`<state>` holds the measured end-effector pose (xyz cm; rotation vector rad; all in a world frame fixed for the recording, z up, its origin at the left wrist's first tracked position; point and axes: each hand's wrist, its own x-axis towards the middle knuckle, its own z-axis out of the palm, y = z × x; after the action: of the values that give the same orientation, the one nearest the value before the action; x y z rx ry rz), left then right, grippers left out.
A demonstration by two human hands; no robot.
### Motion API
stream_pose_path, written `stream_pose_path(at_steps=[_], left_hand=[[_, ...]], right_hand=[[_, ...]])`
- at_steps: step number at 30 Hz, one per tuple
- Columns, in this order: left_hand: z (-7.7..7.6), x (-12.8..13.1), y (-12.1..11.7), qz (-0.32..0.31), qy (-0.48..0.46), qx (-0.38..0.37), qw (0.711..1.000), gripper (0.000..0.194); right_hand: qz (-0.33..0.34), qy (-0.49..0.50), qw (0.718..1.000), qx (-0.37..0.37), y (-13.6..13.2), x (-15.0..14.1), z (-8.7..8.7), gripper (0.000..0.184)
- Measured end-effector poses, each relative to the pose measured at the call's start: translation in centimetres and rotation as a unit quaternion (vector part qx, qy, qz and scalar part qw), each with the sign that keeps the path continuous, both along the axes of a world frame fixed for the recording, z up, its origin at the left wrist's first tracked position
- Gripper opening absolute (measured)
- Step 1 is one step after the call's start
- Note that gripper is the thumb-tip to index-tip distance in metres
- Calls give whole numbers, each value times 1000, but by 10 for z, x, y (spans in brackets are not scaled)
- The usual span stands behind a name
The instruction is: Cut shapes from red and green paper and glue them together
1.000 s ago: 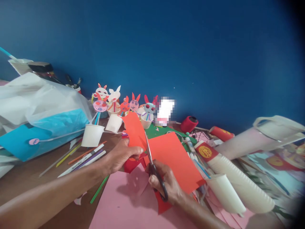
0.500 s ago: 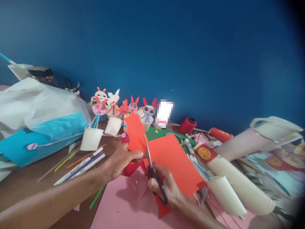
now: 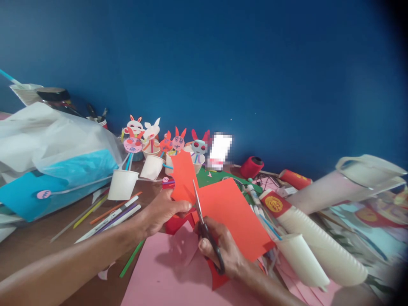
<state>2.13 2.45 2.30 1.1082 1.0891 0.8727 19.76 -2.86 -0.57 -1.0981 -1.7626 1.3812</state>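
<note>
My left hand [image 3: 168, 211] pinches a strip of orange paper [image 3: 184, 174] between thumb and fingers. My right hand [image 3: 223, 244] is closed round the dark handles of a pair of scissors [image 3: 198, 202], whose blades point up and away from me against the strip. To the right of the blades lies a larger piece of orange paper [image 3: 234, 216], partly under my right hand. Whether the strip still joins this piece I cannot tell. Pink paper [image 3: 165, 272] spreads below both hands, with red paper [image 3: 175, 224] partly hidden behind my left hand.
Several paper puppets in cups [image 3: 133, 144] stand toward the blue wall. A white paper cup [image 3: 123, 185] and markers [image 3: 108, 221] are at left, near a plastic bag [image 3: 63, 131]. At right lie stacked paper cups [image 3: 318, 242], a pitcher [image 3: 331, 187] and a red thread spool [image 3: 251, 167].
The top of the orange strip has swung slightly to the right. Both hands and the scissors stay almost in place.
</note>
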Motion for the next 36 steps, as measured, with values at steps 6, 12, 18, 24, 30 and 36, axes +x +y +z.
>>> stream_pose_path(at_steps=[6,12,18,24,30,36], left_hand=[[0,-1,1,-36,10,21,999,16],[-1,-2,3,-37,17,21,999,15],[-2,0,1,-48,-42,1,998,8],[-5,3,-4,-43,-58,-10,997,14],[5,2,-4,-34,-39,12,999,9],[5,2,-3,-31,-11,13,999,17]], right_hand=[[-1,17,1000,0,-2,0,-7,44],[-5,32,999,-1,-2,0,-11,43],[-8,30,999,-5,-1,2,-16,42],[-14,23,1000,1,-2,3,-16,43],[0,15,1000,11,-2,2,-14,44],[-4,23,1000,20,-2,1,-19,43]])
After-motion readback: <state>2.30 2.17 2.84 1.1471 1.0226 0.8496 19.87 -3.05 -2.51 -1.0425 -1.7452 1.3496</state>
